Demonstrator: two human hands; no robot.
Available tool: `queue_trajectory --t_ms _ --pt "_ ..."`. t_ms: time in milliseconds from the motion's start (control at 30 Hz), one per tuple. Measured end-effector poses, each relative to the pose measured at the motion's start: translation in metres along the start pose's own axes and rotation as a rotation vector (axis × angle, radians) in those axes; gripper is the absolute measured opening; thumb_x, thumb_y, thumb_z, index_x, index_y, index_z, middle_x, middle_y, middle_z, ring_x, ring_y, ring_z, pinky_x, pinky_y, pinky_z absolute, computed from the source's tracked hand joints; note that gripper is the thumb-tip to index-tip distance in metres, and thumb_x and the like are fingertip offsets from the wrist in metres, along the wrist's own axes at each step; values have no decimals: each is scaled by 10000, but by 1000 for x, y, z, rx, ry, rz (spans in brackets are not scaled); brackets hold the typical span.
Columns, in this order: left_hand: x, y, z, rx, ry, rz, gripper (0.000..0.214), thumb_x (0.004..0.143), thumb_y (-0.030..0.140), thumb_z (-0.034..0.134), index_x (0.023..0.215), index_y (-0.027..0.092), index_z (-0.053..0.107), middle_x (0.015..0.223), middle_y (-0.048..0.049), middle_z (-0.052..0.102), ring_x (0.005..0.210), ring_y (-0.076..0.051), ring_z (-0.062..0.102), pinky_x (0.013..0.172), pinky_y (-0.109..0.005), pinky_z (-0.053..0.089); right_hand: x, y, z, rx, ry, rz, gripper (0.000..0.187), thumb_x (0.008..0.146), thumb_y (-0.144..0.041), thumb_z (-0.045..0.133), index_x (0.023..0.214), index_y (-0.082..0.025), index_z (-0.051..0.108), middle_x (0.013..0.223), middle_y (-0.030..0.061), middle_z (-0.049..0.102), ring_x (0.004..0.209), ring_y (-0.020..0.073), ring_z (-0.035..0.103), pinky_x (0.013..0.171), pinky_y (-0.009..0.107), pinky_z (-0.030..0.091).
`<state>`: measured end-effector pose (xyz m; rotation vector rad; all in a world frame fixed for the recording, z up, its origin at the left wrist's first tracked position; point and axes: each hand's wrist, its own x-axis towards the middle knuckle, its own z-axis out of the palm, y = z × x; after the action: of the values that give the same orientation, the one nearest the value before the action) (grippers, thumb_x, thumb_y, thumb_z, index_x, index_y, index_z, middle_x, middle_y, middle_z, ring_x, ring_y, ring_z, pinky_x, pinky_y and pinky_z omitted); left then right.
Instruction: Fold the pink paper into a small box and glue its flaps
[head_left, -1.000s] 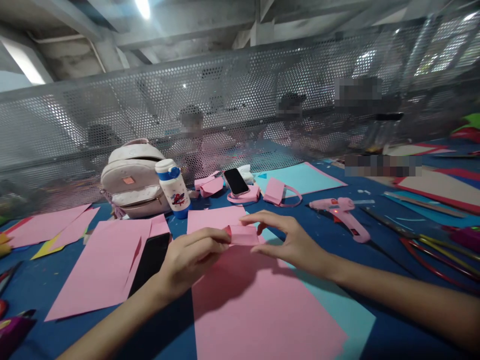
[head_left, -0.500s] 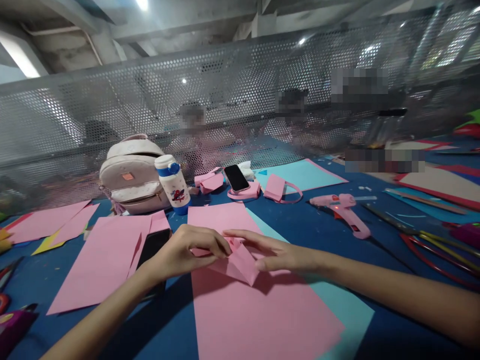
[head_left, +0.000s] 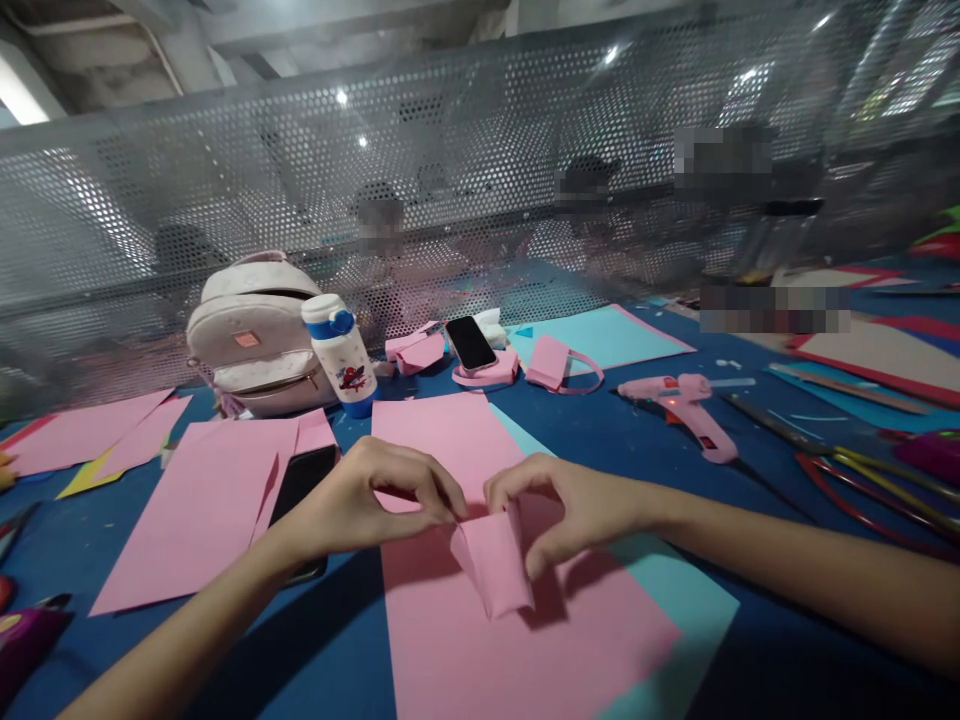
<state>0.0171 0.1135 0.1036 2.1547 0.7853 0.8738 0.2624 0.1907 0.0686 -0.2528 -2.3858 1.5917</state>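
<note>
Between my hands is a small folded pink paper pouch, tilted above a large pink paper sheet. My left hand pinches the pouch's upper left corner between thumb and fingertips. On its other side, my right hand curves around the right edge, fingers at the top and thumb against the side. Light blue paper shows from under the pink sheet. A dark phone lies beside my left wrist, partly on more pink paper.
Farther back stand a white backpack and a bottle. A second phone rests near small pink paper bags. To the right lie a pink glue gun and scissors. A perforated metal screen runs behind.
The pink pouch has turned more upright, its lower end now toward me. My right hand has shifted from lying over it to gripping its right edge, with fingers more bent.
</note>
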Motion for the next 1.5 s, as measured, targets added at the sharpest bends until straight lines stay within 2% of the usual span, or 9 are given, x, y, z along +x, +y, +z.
queue_trajectory --t_ms 100,167,333,533,700,833,1133,1300,1500 --pt "1 0 4 -119 19 -59 137 816 30 701 759 146 746 876 -94 784 776 -170 749 717 -244 601 -1 -4 5 226 -154 50 338 677 -422 865 775 -142 705 775 8 686 760 146 611 764 259 492" --pt "2 1 7 -193 24 -88 120 807 44 724 742 141 754 863 -103 787 777 -180 756 712 -252 609 -2 -5 10 333 -203 106 321 655 -379 880 797 -130 736 790 25 708 752 149 630 754 260 509" --pt "4 -1 14 -319 24 -149 107 787 40 748 726 127 764 858 -116 792 784 -182 764 725 -247 614 -5 0 18 510 -237 263 389 600 -411 917 817 -123 770 738 21 718 672 129 631 690 233 537" --pt "3 -6 16 -424 29 -189 88 738 39 803 700 104 757 842 -110 792 750 -158 754 710 -214 601 -6 16 27 651 -220 344 414 462 -294 971 768 -96 775 722 11 728 614 92 629 634 174 526" --pt "4 -10 15 -476 20 -203 115 719 -17 792 707 94 762 840 -96 792 753 -129 743 716 -175 585 -6 23 28 669 -162 352 396 443 -250 968 737 -81 764 693 15 722 589 86 627 600 163 520" --pt "4 -16 14 -528 51 -218 157 708 -56 774 703 101 763 843 -77 793 740 -111 739 701 -155 578 -6 23 28 700 -108 326 386 454 -285 967 710 -85 759 654 2 705 558 71 615 559 140 502" --pt "4 -20 17 -598 46 -253 129 687 -16 822 686 92 750 832 -81 792 727 -102 729 703 -160 576 -8 23 29 738 -96 356 390 459 -299 953 732 -83 778 670 20 713 562 88 626 570 165 528" --pt "3 -22 18 -632 33 -253 131 689 -12 823 687 91 743 838 -81 792 730 -106 733 708 -171 585 -7 24 27 730 -117 356 398 483 -364 954 708 -93 770 633 4 692 523 70 604 536 144 505" --pt "3 -20 19 -632 26 -238 128 690 -20 811 683 86 741 839 -95 793 720 -123 742 689 -180 589 -7 24 26 692 -151 361 454 505 -432 944 753 -93 773 670 9 702 552 79 620 569 157 517"
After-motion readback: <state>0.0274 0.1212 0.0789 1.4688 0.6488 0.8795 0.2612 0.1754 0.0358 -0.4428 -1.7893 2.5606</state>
